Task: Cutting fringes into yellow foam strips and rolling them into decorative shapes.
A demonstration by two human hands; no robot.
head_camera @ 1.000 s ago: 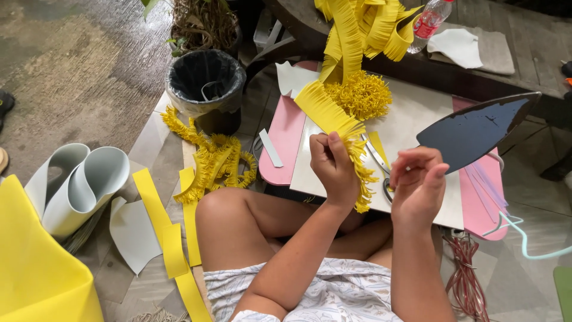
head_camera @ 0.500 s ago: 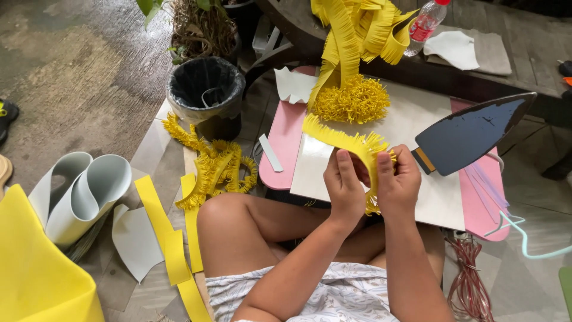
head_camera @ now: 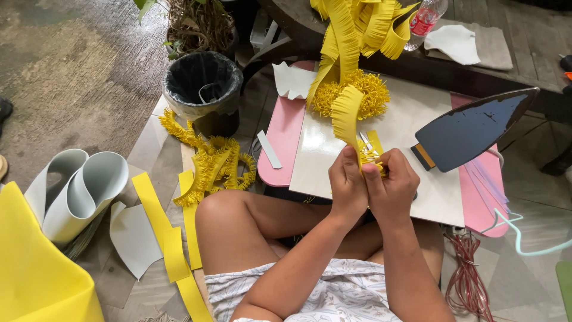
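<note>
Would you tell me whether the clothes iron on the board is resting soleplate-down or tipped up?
Tipped up: the iron shows its dark soleplate facing the camera, above the white board.

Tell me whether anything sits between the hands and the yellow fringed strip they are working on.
Nothing visible does. The left hand and right hand are pressed together and both pinch the lower end of the yellow fringed strip directly, above the white board. The upturned iron stands to the right, apart.

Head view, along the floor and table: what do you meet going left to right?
Yellow sheet → rolled grey sheet → black bin → left hand → right hand → clothes iron → red cable coil.
</note>
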